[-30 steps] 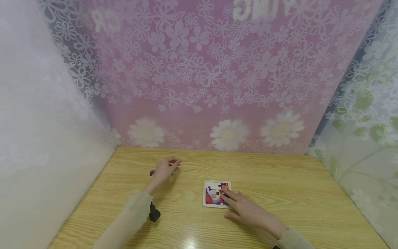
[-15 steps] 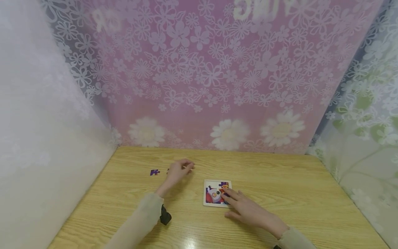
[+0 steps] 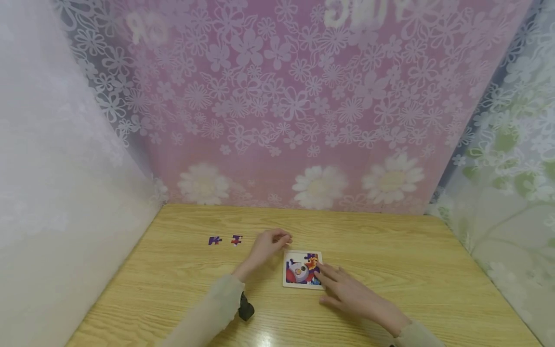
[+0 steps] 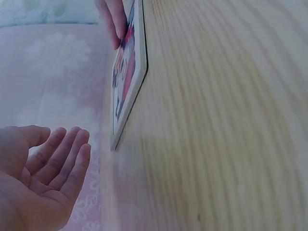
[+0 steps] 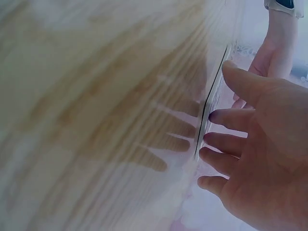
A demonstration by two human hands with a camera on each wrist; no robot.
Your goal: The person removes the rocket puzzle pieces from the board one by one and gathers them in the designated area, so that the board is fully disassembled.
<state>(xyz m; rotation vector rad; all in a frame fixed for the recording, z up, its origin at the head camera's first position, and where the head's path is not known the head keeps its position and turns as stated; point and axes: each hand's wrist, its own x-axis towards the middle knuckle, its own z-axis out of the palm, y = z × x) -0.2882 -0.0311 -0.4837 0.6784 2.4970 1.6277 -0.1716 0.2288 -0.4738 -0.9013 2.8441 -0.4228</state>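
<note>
A small square jigsaw puzzle board (image 3: 284, 275) with a pale wooden rim lies on the table, holding a picture of a white and red figure. Its upper left part shows bare, pale backing. My left hand (image 3: 270, 246) hovers by the board's upper left corner, thumb and index finger close together on a puzzle piece that is almost wholly hidden. In the left wrist view the other fingers of that hand (image 4: 48, 178) are loosely bent. My right hand (image 3: 353, 294) rests its extended fingertips on the board's right edge.
Two loose purple and red puzzle pieces, one (image 3: 214, 240) farther left and one (image 3: 236, 240) nearer the board, lie on the wooden table (image 3: 182, 289). A pink floral curtain (image 3: 277, 120) hangs behind the table, with pale curtains at both sides.
My left hand has moved right from above the loose pieces to the board's upper left corner, uncovering both pieces. My right fingers have slid slightly right, toward the board's edge.
</note>
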